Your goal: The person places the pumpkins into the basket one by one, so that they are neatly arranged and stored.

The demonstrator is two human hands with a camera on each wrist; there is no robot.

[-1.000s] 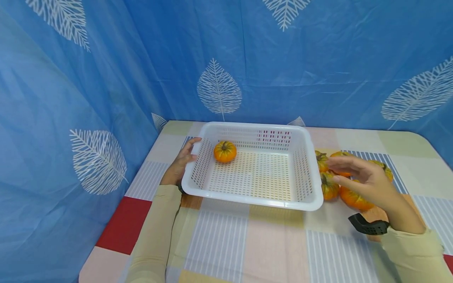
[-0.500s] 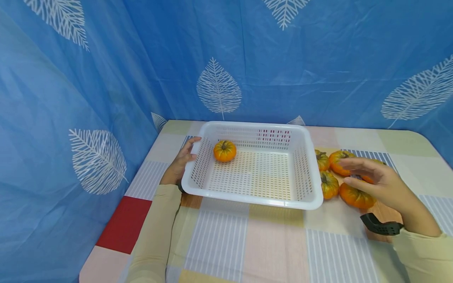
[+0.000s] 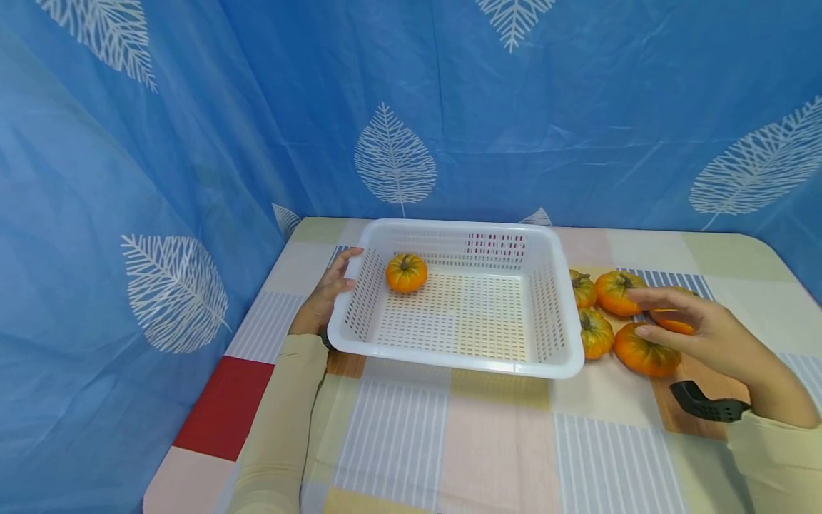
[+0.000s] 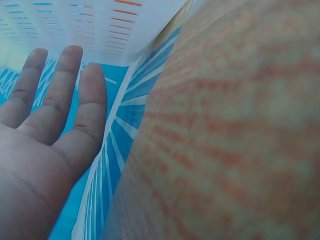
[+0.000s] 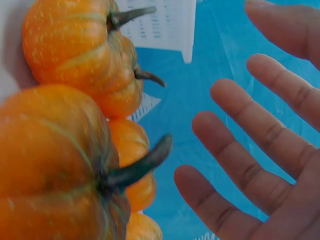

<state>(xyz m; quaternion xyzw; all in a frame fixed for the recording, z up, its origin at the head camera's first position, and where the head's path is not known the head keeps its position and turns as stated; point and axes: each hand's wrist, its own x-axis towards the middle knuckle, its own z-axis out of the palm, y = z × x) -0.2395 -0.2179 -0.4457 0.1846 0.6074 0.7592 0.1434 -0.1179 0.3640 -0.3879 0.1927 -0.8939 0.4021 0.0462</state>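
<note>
A white slotted plastic basket [image 3: 443, 359] stands on the table with one small orange pumpkin [image 3: 406, 273] in its far left corner. My left hand [image 3: 324, 296] touches the basket's left side; in the left wrist view its fingers [image 4: 91, 95] lie straight near the slotted wall. To the right of the basket sits a cluster of several small pumpkins with dark stems, among them a near one [image 3: 645, 351]. Over that cluster hovers my right hand [image 3: 713, 335], fingers spread and holding nothing. The right wrist view shows a gap between its fingertips and a large pumpkin's stem [image 5: 145, 167].
A checked, striped cloth [image 3: 494, 442] covers the table. Blue curtains with white leaf prints hang behind [image 3: 578, 143] and along the left side [image 3: 77, 343]. The pumpkin cluster sits close against the basket's right wall.
My right hand has drawn back to the right and slightly toward me, uncovering more of the pumpkins. My left hand and the basket have stayed in place.
</note>
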